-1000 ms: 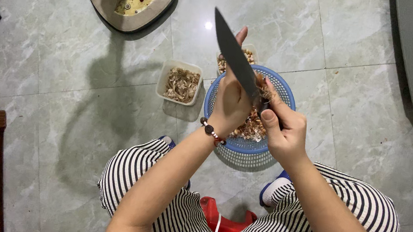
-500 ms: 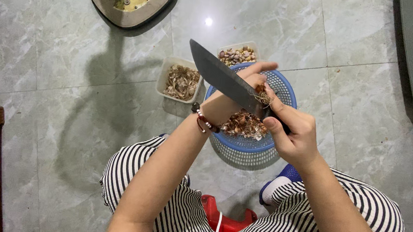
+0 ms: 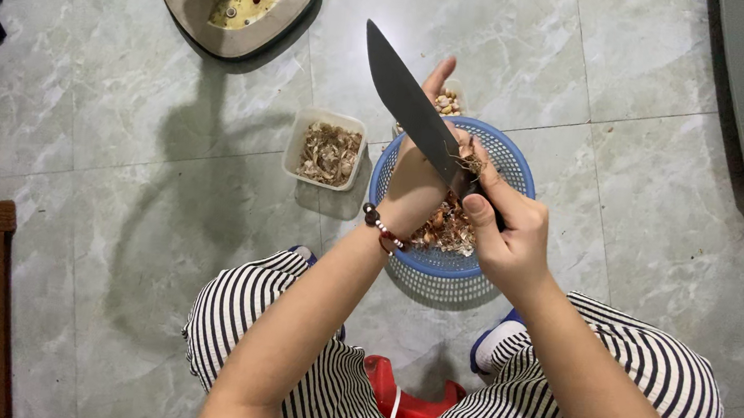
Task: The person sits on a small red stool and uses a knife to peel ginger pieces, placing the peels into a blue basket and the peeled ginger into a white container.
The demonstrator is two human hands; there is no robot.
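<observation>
The right hand (image 3: pixel 513 239) has its fingers (image 3: pixel 477 206) clenched round the handle of a big dark knife (image 3: pixel 408 105), thumb pressed on top; the blade runs up toward 11 o'clock, tip well above the hands. Just to its 9 o'clock, the left hand (image 3: pixel 418 173) grasps a small bulb (image 3: pixel 469 162) with stringy roots against the heel of the blade, its own fingers wrapped round it and one fingertip standing up toward 12 o'clock. The bulb is partly hidden by both hands, so how much of its skin is off I cannot tell. A bead bracelet (image 3: pixel 382 228) sits on the left wrist.

Directly beneath the hands is a round blue basket (image 3: pixel 506 162) on the tiled floor (image 3: pixel 581 75), holding a heap of brownish papery skins and trimmings. At 12 o'clock of the basket, touching its rim, a small tub (image 3: pixel 447 103) shows pale peeled pieces. At 9 o'clock, just beside the basket, a square plastic tub (image 3: pixel 327 149) is partly filled with dry peelings.

Judging by the piled skins and the few cleaned pieces, the peeling looks well under way, with the bulb in hand not yet finished; how many remain is hidden under the hands.

Further out, at 11 o'clock, the beige base of a floor fan (image 3: pixel 233 0) stands well apart.
</observation>
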